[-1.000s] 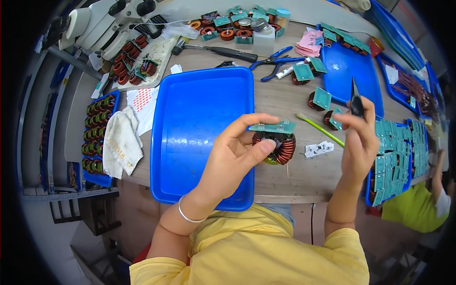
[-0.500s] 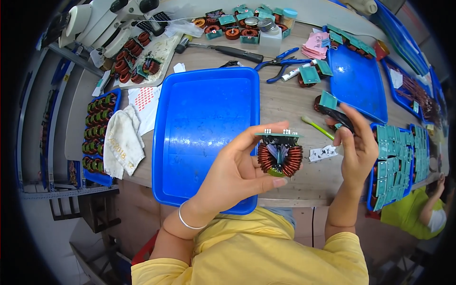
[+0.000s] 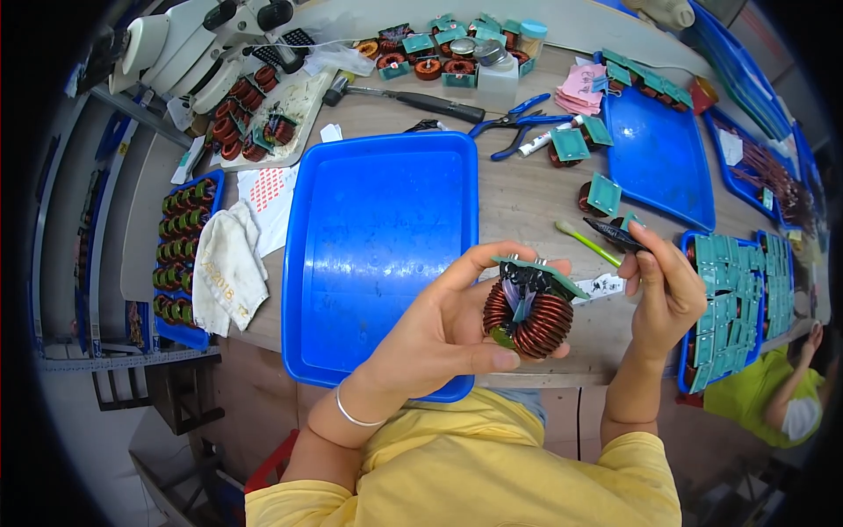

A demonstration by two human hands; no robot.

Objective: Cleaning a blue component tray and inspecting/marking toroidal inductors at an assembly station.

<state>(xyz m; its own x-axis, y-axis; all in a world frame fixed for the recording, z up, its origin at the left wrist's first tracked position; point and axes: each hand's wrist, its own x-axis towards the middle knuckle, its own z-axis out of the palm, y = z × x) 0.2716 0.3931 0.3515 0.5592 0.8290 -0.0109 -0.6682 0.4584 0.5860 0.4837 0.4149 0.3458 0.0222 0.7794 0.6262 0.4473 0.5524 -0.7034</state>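
Observation:
My left hand (image 3: 439, 325) grips a toroidal coil (image 3: 529, 318), wound with copper-brown wire around a core with a yellow-green patch. A green circuit board (image 3: 546, 276) with black material beneath it sits on its upper side, tilted down to the right. Pinched between the thumb and fingers of my right hand (image 3: 663, 290) is a black tapered tool (image 3: 612, 234) with a pointed end; its exact kind is unclear. The tool is apart from the coil. Just beyond it stands another coil with a green board (image 3: 602, 195), and a light-green stick (image 3: 587, 243) lies beside it.
A large blue tray (image 3: 378, 220) lies left of the coil. Pliers (image 3: 518, 127) and a hammer (image 3: 421, 101) lie farther back. Trays of green-board parts (image 3: 724, 307) stand at the right. A white cloth (image 3: 228, 268) and microscope (image 3: 211, 53) are at the left; another person (image 3: 755, 400) is far right.
The coil has turned in my left hand and moved slightly right and down, its board now tilted. My right hand has shifted slightly, and the black tool's pointed end shows more clearly.

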